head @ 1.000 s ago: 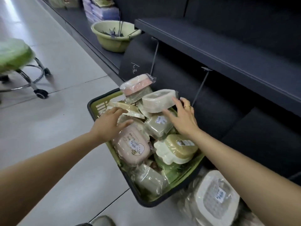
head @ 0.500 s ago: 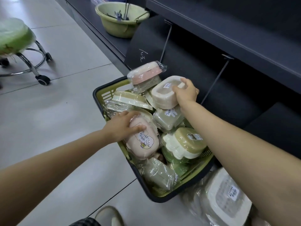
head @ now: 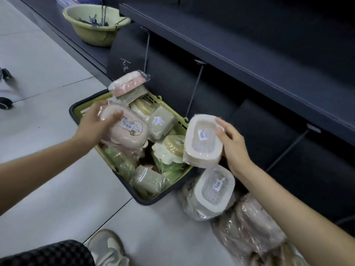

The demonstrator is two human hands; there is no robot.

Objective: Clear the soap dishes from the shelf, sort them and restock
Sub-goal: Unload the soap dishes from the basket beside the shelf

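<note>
So the person's crouched over the green basket (head: 90, 109), and the right hand (head: 233, 143) has its fingers wrapped round a white soap dish (head: 203, 141), held just past the basket's right rim and right above a matching white dish (head: 214, 191) on the floor there, long axis running roughly toward and away from the person, so I'd guess it just drops straight down onto that pile. Meanwhile the left hand (head: 94, 125) grips a pink soap dish (head: 126, 129) with a cartoon sticker over the basket's left half. The wire shelf hooks (head: 196, 89) behind the basket are near but not blocking anything.
</note>
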